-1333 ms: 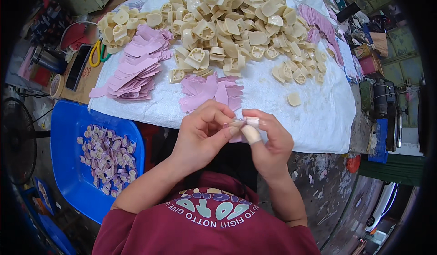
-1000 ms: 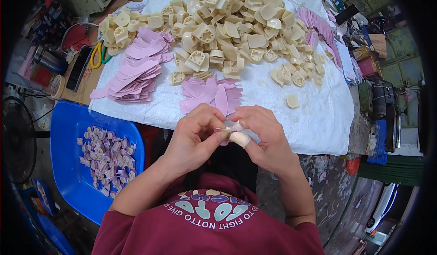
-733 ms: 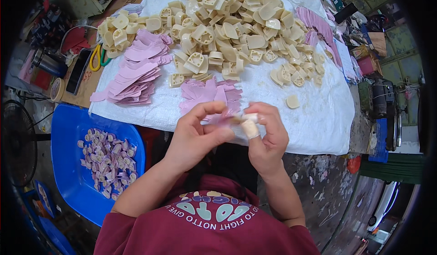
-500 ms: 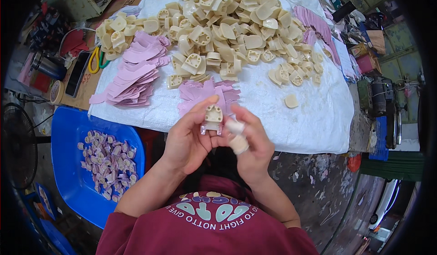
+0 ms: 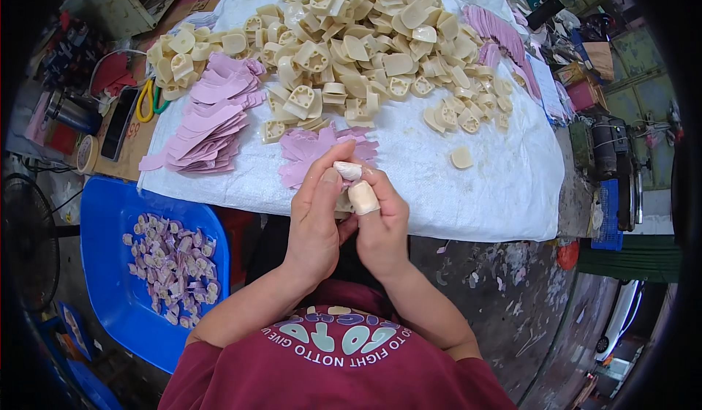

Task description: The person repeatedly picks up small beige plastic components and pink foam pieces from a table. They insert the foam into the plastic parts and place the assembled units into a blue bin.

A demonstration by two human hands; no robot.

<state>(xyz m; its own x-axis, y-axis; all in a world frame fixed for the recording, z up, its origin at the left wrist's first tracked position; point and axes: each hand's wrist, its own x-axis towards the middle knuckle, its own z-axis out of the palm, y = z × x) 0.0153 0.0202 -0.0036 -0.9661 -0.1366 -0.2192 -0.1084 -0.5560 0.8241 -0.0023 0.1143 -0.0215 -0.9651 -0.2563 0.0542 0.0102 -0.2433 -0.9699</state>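
My left hand and my right hand meet over the near edge of the white-covered table. Between them is a small cream plastic shoe heel, mostly hidden by my fingers. White covers wrap my right thumb and forefinger, which press at the heel's upper side. The left fingers close round its other side. Just beyond lie loose pink cut strips. A big heap of bare cream heels rises behind them, and a single heel lies apart to the right.
A stack of pink strips lies left of the heap. At lower left, a blue basin holds many pink-wrapped heels. Yellow-and-green-handled scissors, a phone, a tape roll and a thermos sit along the left.
My right hand has come in leftward against the heel, and its wrapped fingertips now press there. My left fingers have folded over the heel, which showed openly before. The view shifted slightly.
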